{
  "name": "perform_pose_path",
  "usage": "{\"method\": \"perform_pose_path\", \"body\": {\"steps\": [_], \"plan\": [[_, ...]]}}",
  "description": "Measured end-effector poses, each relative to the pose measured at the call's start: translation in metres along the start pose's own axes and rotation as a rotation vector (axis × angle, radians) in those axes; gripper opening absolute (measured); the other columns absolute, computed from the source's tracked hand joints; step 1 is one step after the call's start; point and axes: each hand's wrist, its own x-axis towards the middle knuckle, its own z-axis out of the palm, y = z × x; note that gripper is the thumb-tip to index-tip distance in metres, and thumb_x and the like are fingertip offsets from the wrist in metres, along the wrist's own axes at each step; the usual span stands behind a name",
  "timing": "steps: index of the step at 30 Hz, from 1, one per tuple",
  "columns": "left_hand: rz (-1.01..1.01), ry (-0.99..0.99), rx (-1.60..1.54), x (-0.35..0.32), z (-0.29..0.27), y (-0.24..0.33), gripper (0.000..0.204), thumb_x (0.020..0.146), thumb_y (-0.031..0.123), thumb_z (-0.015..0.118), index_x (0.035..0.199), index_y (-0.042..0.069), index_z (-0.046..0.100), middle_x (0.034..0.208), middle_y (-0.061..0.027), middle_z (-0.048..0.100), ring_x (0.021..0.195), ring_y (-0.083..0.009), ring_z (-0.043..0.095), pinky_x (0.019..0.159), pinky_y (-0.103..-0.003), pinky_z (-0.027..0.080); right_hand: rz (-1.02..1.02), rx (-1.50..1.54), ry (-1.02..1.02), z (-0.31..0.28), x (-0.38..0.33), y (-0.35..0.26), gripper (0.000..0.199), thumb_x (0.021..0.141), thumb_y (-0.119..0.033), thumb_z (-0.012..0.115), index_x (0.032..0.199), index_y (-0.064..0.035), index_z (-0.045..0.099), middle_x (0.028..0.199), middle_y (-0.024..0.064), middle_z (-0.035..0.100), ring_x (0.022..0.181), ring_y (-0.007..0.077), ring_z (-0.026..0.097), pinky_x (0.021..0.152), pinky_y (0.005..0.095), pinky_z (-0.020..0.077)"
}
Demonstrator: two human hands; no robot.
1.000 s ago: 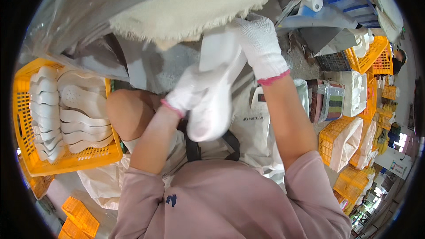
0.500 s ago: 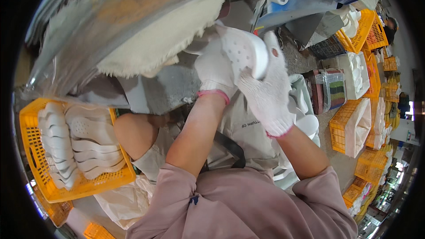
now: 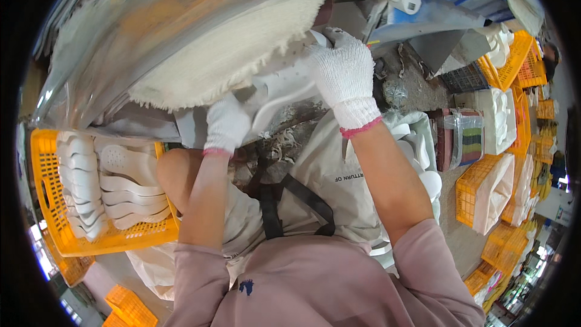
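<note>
A white clog (image 3: 283, 89) with small holes in its upper spans the gap between my gloved hands, held lengthwise at the frayed lower edge of a cream fuzzy pad (image 3: 236, 54) under clear plastic. My left hand (image 3: 229, 124) is closed on its left end. At the other end, my right hand (image 3: 344, 75) grips it, fingers curled over and partly hidden. Both hands wear white knit gloves with pink cuffs. Whether the clog touches the pad, I cannot tell.
On the left, a yellow crate (image 3: 127, 242) holds stacked white clogs. White shoes (image 3: 417, 145) lie beside my right forearm, on pale cloth. Farther right stand a white bin (image 3: 507, 133), a bundle in clear wrap (image 3: 469, 136) and several yellow crates. Scraps (image 3: 284, 142) litter the space below the clog.
My hands have moved apart: the left toward the lower left, the right slightly upward. The clog has turned from steeply upright to lying across, closer under the fuzzy pad.
</note>
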Motion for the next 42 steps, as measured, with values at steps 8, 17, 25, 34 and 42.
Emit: {"method": "perform_pose_path", "body": {"steps": [8,17,25,34,42], "plan": [[-0.045,-0.555,-1.645,-0.012,0.091,0.009,0.042,0.097,0.018,0.072,0.131,-0.004,0.064,0.125,-0.0131,0.071,0.109,-0.0229,0.072,0.095,-0.039,0.061,0.089,-0.152,-0.202,-0.037,-0.01,-0.049,0.042,0.088,-0.027,0.069,0.117,0.0041,0.07,0.123,0.0378,0.065,0.1,0.045,0.074,0.087,0.0454,0.0613],[0.049,-0.596,-1.647,0.007,0.057,0.06,0.046,0.11,0.032,0.055,0.146,0.003,0.058,0.143,-0.0102,0.065,0.131,-0.0264,0.061,0.111,-0.041,0.049,-0.676,-0.732,-0.327,-0.095,-0.085,-0.039,0.025,0.084,-0.017,0.063,0.107,-0.0168,0.072,0.104,0.0054,0.07,0.117,0.0282,0.064,0.108,0.0511,0.0452],[-0.012,-0.482,-2.263,-0.037,0.034,0.015,0.069,0.101,0.067,0.05,0.126,0.004,0.063,0.106,-0.0185,0.07,0.099,-0.0377,0.068,0.088,-0.051,0.058,-0.404,-0.52,-0.474,-0.035,-0.146,-0.099,0.028,0.086,-0.011,0.068,0.114,-0.0075,0.072,0.106,0.0131,0.075,0.087,0.0293,0.076,0.074,0.0417,0.0604],[0.546,0.062,-1.641,0.036,0.081,0.003,0.025,0.103,0.018,0.061,0.124,0.005,0.065,0.119,-0.0077,0.072,0.105,-0.0193,0.069,0.088,-0.038,0.056,-0.376,-0.481,-0.252,0.014,-0.09,-0.103,0.027,0.083,-0.017,0.07,0.109,-0.0143,0.074,0.082,0.0141,0.072,0.071,0.0342,0.071,0.063,0.0451,0.0565],[0.245,-0.036,-1.284,0.015,0.077,-0.01,0.03,0.108,0.017,0.049,0.125,-0.001,0.065,0.117,-0.015,0.074,0.115,-0.0276,0.071,0.096,-0.039,0.057,-0.384,-0.38,-0.165,0.017,-0.112,-0.08,0.017,0.093,-0.023,0.069,0.104,-0.0135,0.077,0.085,0.0127,0.074,0.076,0.0339,0.073,0.067,0.0434,0.0571]]}}
